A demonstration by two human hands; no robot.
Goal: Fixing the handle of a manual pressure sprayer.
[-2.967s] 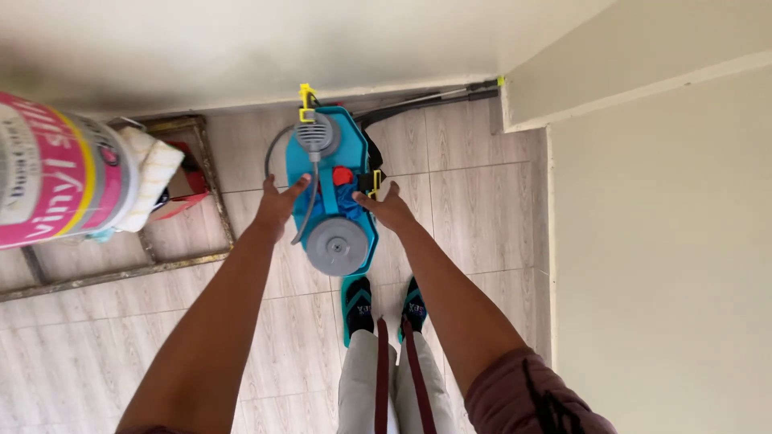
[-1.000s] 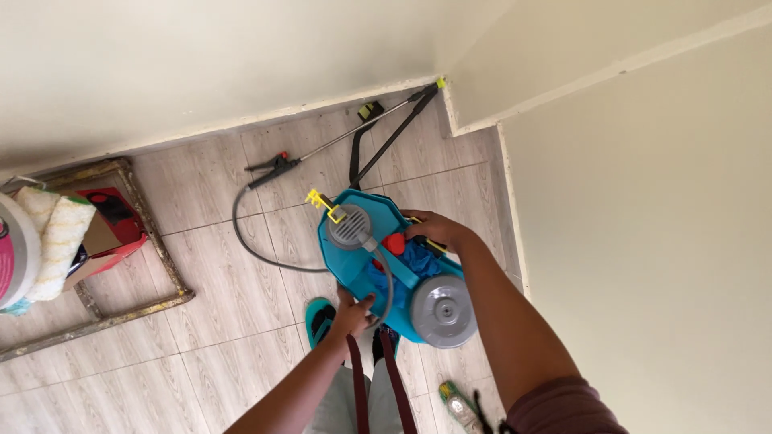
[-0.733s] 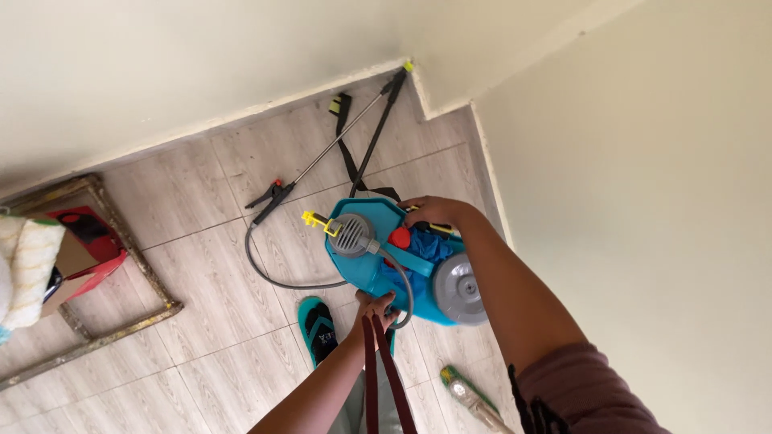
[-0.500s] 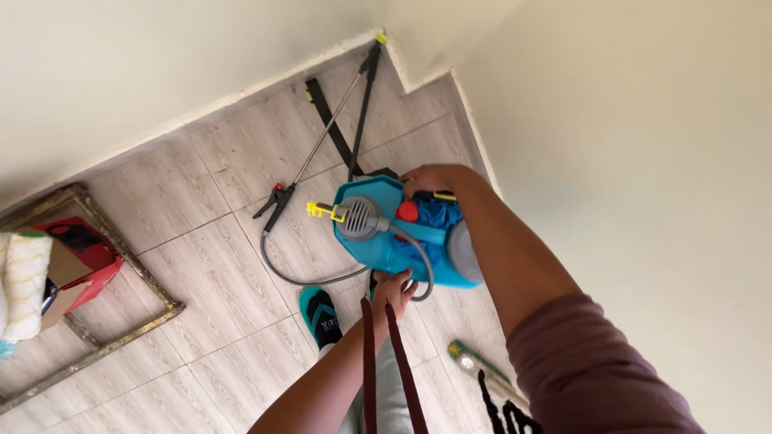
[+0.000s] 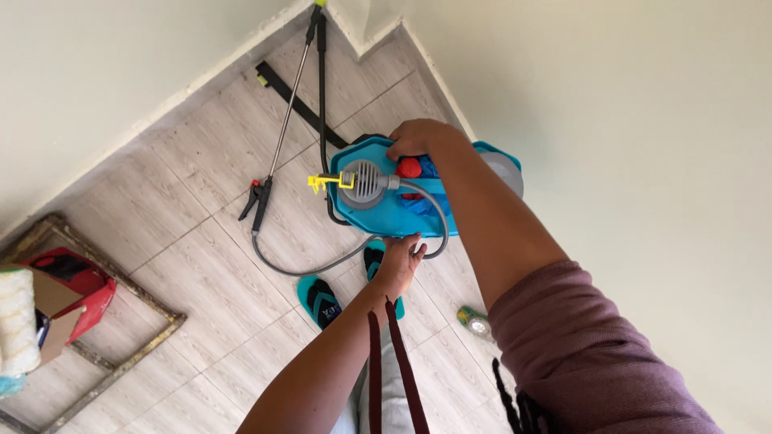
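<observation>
I hold a blue sprayer tank (image 5: 386, 210) in the air above a tiled floor. My right hand (image 5: 418, 138) grips its upper rim beside a red knob (image 5: 408, 167). My left hand (image 5: 398, 261) grips the tank's lower edge from below. A grey round grille (image 5: 363, 183) with a yellow clip (image 5: 326, 183) faces me, and a grey cap (image 5: 505, 170) shows behind my right forearm. A grey hose (image 5: 305, 267) runs from the tank to a spray lance (image 5: 281, 137) lying on the floor.
My feet in teal sandals (image 5: 322, 299) stand below the tank. A wooden frame (image 5: 112, 354) lies at left with a red box (image 5: 76, 289) and a paint roller (image 5: 18, 317). A small bottle (image 5: 474, 323) lies by the right wall. Walls meet in a corner at top.
The view has swung so the wall corner sits at top centre. The tank has turned, its grey cap now behind my right arm. Both hands keep their hold.
</observation>
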